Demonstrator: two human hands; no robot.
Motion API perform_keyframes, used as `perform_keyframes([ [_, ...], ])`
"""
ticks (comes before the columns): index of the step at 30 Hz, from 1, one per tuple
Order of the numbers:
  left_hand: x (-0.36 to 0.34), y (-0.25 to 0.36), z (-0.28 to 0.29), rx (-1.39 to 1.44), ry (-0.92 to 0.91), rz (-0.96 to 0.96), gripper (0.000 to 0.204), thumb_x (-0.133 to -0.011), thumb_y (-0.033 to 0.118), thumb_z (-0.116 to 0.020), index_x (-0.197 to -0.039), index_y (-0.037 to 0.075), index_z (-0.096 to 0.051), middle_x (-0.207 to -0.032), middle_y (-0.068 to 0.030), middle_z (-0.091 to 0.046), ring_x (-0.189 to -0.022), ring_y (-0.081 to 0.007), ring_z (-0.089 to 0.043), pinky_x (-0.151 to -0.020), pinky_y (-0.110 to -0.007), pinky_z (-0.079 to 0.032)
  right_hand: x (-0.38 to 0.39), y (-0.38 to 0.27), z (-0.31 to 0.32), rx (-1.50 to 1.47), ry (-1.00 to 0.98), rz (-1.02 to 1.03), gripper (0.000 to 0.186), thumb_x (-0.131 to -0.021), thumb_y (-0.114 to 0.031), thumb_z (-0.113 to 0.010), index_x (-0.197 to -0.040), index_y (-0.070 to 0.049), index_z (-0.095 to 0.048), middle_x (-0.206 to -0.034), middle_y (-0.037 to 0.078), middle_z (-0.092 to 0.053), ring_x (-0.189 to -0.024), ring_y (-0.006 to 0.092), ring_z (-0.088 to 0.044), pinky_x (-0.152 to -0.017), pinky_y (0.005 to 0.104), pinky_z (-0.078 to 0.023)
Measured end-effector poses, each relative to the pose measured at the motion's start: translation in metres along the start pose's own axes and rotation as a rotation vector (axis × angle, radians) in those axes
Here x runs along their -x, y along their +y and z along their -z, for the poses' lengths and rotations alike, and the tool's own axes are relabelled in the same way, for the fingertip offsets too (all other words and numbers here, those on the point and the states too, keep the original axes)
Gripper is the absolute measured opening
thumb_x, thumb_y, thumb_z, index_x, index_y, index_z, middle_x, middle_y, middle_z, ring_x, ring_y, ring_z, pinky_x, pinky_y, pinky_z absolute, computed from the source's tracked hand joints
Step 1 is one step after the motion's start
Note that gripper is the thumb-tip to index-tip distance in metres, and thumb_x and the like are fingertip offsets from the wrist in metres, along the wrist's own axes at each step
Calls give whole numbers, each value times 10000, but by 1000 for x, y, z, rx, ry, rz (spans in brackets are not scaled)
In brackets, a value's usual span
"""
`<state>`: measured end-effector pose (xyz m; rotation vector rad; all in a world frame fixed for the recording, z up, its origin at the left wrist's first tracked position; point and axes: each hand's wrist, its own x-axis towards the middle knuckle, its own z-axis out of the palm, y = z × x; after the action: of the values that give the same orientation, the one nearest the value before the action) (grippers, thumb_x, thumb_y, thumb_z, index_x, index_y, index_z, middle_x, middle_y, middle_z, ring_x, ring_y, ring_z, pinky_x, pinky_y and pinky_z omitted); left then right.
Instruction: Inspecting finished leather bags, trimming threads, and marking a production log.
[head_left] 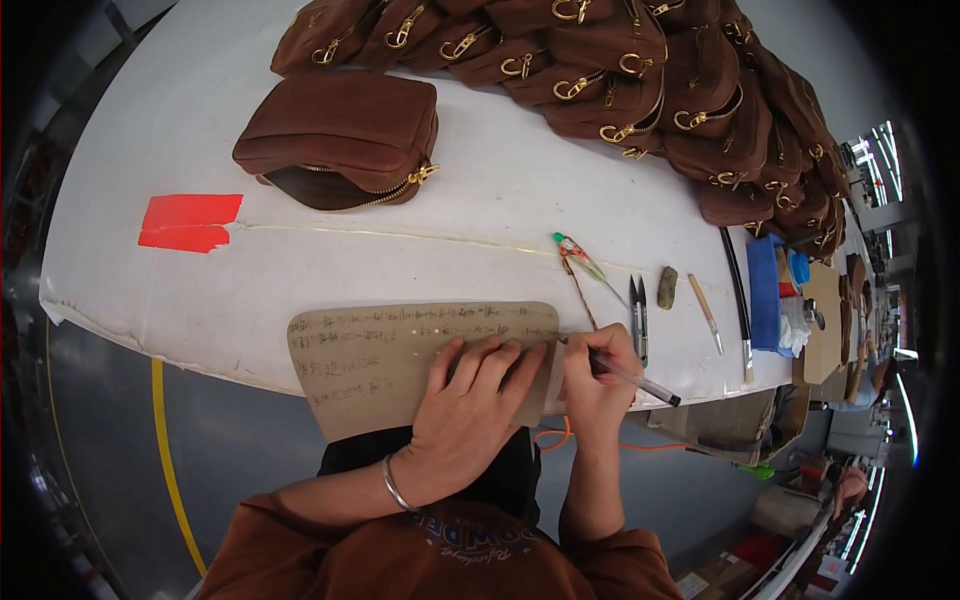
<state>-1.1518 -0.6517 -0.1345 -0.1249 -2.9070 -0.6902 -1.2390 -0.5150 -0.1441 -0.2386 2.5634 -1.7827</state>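
My right hand [597, 378] is closed round a pen [645, 383] with a clear barrel and dark cap end. Its tip meets the right edge area of a brown cardboard sheet [345, 395], which bears several lines of handwriting. On that sheet lies my left hand [470, 395], fingers stretched out flat and holding it down. The card overlaps the table's near edge. Beyond it, a brown zipped pouch [340, 130] sits with its zipper partly undone. Just past my right hand are thread snips [639, 318] and a green-tipped tool [580, 255] with coloured cord.
Many brown pouches with gold zippers [620, 70] are piled at the back right. Red tape [190, 222] marks the table's left. To the right lie a grey-brown lump [668, 288], a wooden-handled tool [705, 313], a long black brush [736, 300] and a blue bin [766, 295].
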Motion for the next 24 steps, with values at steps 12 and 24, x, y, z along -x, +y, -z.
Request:
perform_keyframes([
  [12,0,1,-2,4,10,-2,911,-611,239,-840,-1418,140,-427,-1260,-65,-468,-1221,-257,-431,-1073,-492,-291,0,4,-2,-115,-77,60,110,-877,-52,-689,-862,12,-602,-653,-34,-572,-585,-6,-443,-503,164,-374],
  [24,0,1,-1,13,9,-7,894,-622,229,-829,-1416,134,-429,-1263,-65,-469,-1215,-258,-434,-1072,-487,-289,-4,-2,1,18,-72,130,138,-821,-22,-666,-765,-5,-541,-575,14,-555,-543,21,-474,-482,206,-400],
])
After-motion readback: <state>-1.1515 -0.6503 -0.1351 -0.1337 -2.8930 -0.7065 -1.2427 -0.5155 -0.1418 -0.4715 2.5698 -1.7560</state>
